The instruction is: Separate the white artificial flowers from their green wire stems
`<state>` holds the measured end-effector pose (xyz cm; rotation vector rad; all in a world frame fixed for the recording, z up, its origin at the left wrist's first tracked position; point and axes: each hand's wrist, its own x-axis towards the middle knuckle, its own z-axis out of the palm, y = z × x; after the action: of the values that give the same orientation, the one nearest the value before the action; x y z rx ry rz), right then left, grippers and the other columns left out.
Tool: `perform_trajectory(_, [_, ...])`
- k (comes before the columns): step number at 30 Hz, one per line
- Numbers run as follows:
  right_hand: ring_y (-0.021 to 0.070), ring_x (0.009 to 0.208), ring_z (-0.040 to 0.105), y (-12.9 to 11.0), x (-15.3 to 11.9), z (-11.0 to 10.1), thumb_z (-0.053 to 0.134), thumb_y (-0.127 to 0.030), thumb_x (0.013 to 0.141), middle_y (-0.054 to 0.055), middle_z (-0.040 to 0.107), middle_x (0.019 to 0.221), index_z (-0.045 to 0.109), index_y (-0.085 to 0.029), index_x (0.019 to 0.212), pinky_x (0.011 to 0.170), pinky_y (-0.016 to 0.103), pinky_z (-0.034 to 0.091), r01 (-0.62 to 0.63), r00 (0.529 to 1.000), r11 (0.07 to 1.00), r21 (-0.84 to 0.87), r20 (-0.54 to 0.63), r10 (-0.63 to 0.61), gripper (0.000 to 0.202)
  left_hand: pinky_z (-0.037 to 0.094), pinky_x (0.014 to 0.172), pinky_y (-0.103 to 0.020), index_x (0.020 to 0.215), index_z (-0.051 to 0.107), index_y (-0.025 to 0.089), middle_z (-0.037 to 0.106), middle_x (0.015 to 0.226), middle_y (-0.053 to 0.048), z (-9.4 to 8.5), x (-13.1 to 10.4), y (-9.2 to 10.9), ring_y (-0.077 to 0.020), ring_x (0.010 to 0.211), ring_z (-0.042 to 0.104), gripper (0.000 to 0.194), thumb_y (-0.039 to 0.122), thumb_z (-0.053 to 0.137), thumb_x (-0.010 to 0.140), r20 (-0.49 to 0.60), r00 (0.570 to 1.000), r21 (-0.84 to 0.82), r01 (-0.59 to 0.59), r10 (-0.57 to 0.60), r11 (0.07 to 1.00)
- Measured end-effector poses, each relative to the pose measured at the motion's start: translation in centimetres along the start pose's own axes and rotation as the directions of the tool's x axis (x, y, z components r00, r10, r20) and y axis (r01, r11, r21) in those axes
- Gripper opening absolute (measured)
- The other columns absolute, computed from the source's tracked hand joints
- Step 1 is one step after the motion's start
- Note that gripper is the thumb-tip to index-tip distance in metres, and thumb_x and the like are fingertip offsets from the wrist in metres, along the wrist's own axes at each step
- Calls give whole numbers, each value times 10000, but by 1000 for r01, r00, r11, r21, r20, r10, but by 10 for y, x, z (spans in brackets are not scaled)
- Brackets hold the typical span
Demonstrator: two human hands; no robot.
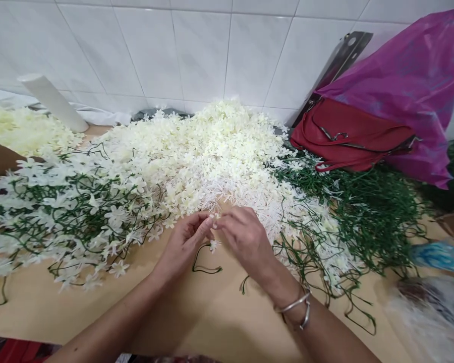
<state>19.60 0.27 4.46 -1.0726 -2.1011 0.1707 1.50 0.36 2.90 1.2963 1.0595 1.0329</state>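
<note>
My left hand [185, 239] and my right hand [247, 239] meet above the brown tabletop, fingertips almost touching. Between their pinched fingers is a small white artificial flower [214, 218], partly covered by the fingers. Just below hangs or lies a thin green stem [206, 271] with a white tip [214, 245]; whether it joins the pinched flower I cannot tell. Beyond the hands spreads a big heap of loose cream-white flower heads [219, 136]. White stamen sprigs [263, 212] lie close behind my right hand.
Flowers on green stems [79, 206] are piled at left. Bare green stems [366, 206] are heaped at right, below a red handbag [355, 133] and a purple plastic bag [412, 85]. A white roll [55, 103] leans at back left. Clear plastic bags [431, 312] sit front right.
</note>
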Motion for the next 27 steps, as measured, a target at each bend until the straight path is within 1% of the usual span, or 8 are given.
perform_trajectory(4, [227,850,625,-6,-9,9,513,-146,1062,71,753,955,700,-214,1004,810,400,468,122,990,984,-130,84,-112,207,552,721,-268,955,770,171,740,842,-33,1,8,-4,-153,747,659,336,500,769,882,27,998,-125,62,-59,990])
perform_trajectory(9, [252,953,661,15,1,7,546,-98,1028,86,738,1008,697,-212,1033,845,405,486,-46,998,989,-141,43,53,189,588,788,-285,1090,756,178,795,968,-57,-11,9,-20,-170,837,729,386,447,838,826,-68,991,-190,99,-114,977])
perform_trajectory(13, [267,940,644,36,22,8,539,-58,1005,110,715,1052,725,-184,1048,825,401,469,-140,971,936,-324,142,194,229,574,885,-286,1156,706,170,793,1038,-69,-10,9,-24,-173,960,739,432,410,842,823,-136,988,-199,39,-67,979])
perform_trajectory(17, [286,947,624,47,39,14,572,-75,991,129,702,1070,755,-175,1044,817,405,462,-54,925,880,-472,309,223,215,569,924,-300,1145,687,162,790,1067,-77,-5,10,-23,-174,988,741,448,398,853,803,-210,976,-215,2,-48,977])
perform_trajectory(20, [308,983,618,48,45,16,557,-53,980,156,699,1077,749,-144,979,832,429,463,23,915,864,-502,358,184,212,575,877,-291,1103,698,160,793,1002,-65,-4,10,-21,-164,922,740,422,403,853,794,-227,972,-237,6,-61,971])
perform_trajectory(22, [301,981,621,45,44,14,551,-47,975,148,703,1066,739,-151,933,841,427,467,7,930,904,-427,335,150,219,576,837,-282,1046,707,161,786,953,-51,-5,10,-19,-154,871,730,382,406,850,792,-233,970,-248,17,-76,969])
perform_trajectory(24, [272,955,633,40,40,11,560,-59,972,116,713,1020,729,-178,897,852,408,476,-85,959,964,-253,243,148,219,572,815,-270,996,706,167,768,907,-25,-5,9,-16,-139,830,715,348,391,862,779,-242,966,-263,22,-88,965])
perform_trajectory(27, [225,918,660,27,29,5,602,-111,966,57,734,944,723,-212,914,862,371,493,-284,959,951,125,57,279,166,564,790,-252,951,703,175,728,836,13,-5,9,-11,-118,778,691,340,353,897,736,-261,960,-296,24,-105,955])
